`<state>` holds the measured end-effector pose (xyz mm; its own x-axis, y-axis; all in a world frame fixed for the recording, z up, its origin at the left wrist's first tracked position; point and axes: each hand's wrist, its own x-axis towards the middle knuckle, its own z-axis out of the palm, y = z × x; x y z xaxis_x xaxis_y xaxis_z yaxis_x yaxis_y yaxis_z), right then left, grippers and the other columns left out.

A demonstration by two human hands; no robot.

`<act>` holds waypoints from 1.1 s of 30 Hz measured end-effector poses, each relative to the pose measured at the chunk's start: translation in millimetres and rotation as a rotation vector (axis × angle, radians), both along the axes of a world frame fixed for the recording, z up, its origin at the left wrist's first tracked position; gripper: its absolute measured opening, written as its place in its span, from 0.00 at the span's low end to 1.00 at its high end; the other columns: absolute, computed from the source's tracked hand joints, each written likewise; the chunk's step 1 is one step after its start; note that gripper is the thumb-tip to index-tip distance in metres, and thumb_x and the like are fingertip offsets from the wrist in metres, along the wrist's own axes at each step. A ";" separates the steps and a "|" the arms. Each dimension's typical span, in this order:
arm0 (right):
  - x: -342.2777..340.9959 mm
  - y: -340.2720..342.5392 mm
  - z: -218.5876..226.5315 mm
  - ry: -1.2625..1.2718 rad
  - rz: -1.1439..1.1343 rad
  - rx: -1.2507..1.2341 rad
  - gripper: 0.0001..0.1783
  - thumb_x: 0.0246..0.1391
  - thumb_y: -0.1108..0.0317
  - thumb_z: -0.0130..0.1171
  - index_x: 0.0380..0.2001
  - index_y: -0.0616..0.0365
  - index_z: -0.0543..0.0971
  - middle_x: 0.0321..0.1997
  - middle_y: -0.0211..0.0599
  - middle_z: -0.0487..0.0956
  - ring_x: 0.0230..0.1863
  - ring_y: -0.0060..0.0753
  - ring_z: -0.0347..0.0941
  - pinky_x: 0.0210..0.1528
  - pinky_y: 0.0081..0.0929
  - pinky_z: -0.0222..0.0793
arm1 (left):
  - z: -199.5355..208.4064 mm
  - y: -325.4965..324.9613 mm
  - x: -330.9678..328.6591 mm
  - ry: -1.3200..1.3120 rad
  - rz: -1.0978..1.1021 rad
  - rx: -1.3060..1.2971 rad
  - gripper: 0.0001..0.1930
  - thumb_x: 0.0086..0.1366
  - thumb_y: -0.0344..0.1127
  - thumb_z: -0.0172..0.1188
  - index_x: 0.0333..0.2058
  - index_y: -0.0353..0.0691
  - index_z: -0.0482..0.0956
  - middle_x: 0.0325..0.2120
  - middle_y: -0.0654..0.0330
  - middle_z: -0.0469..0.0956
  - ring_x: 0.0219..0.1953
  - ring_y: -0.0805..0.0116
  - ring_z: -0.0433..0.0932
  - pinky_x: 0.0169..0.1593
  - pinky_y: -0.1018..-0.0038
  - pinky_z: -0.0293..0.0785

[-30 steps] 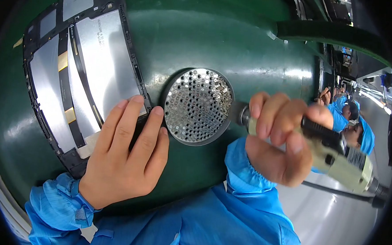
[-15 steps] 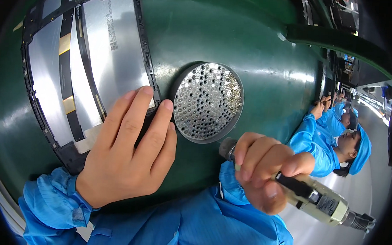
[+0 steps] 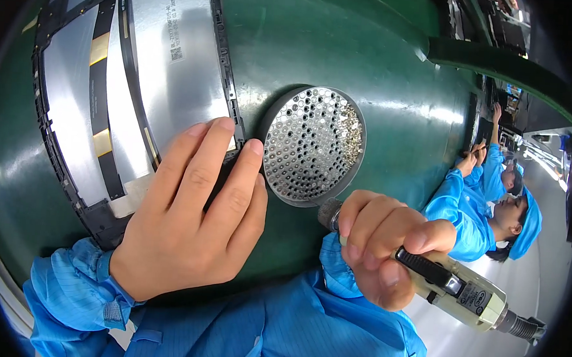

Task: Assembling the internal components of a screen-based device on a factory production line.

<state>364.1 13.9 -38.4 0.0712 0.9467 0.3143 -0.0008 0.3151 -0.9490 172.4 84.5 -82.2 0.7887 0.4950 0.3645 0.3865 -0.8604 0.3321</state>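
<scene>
My left hand (image 3: 196,219) lies with its fingers stretched out over the lower right corner of a tablet chassis (image 3: 169,62). That chassis has a black frame, silver battery plates and dark flat ribbon cables. In my right hand (image 3: 389,245) is a pale green electric screwdriver (image 3: 480,298) with a black lever, my fingers wrapped round its body. Its knurled nose points left, close to the lower rim of a round grey screw tray (image 3: 273,119). Small screws (image 3: 351,138) are heaped along the tray's right side, and many holes dot its face. The screwdriver's bit cannot be made out.
A green work mat (image 3: 293,37) covers the bench. At the right, co-workers in blue coats and caps (image 3: 472,207) sit along the same bench. A dark green curved bar (image 3: 499,63) crosses the upper right.
The chassis and screw tray have shifted slightly right in view, the tray also slightly up. My left hand stays on the chassis corner, and my right hand keeps its grip on the screwdriver.
</scene>
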 end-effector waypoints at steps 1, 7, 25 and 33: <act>-1.0 -0.2 -1.1 -0.001 -0.009 0.008 0.17 0.52 0.70 0.52 0.46 0.56 0.65 0.20 0.29 0.67 0.20 0.26 0.66 0.27 0.30 0.64 | -0.8 0.2 -0.1 -0.001 -0.002 0.000 0.07 0.52 0.25 0.61 0.31 0.29 0.78 0.46 0.45 0.74 0.50 0.38 0.71 0.49 0.51 0.75; 0.1 1.4 -0.7 0.020 0.010 -0.029 0.17 0.52 0.71 0.52 0.46 0.56 0.65 0.20 0.30 0.67 0.20 0.27 0.66 0.26 0.30 0.64 | -1.8 1.1 0.4 -0.002 0.003 0.002 0.06 0.53 0.25 0.61 0.31 0.30 0.79 0.46 0.45 0.74 0.51 0.40 0.71 0.50 0.51 0.75; -28.3 9.6 35.0 0.116 0.075 0.021 0.14 0.51 0.69 0.57 0.41 0.49 0.66 0.19 0.26 0.69 0.21 0.23 0.68 0.25 0.23 0.66 | 12.1 2.7 -12.3 -0.246 -0.074 -0.347 0.20 0.35 0.35 0.70 0.28 0.30 0.78 0.31 0.52 0.70 0.41 0.52 0.71 0.49 0.51 0.72; -50.4 11.3 33.7 0.166 0.091 0.033 0.15 0.48 0.70 0.59 0.38 0.48 0.67 0.18 0.27 0.70 0.18 0.23 0.70 0.23 0.25 0.70 | 4.4 2.6 -15.1 -0.397 -0.145 -0.410 0.16 0.33 0.30 0.70 0.24 0.31 0.77 0.26 0.55 0.69 0.35 0.55 0.71 0.41 0.55 0.72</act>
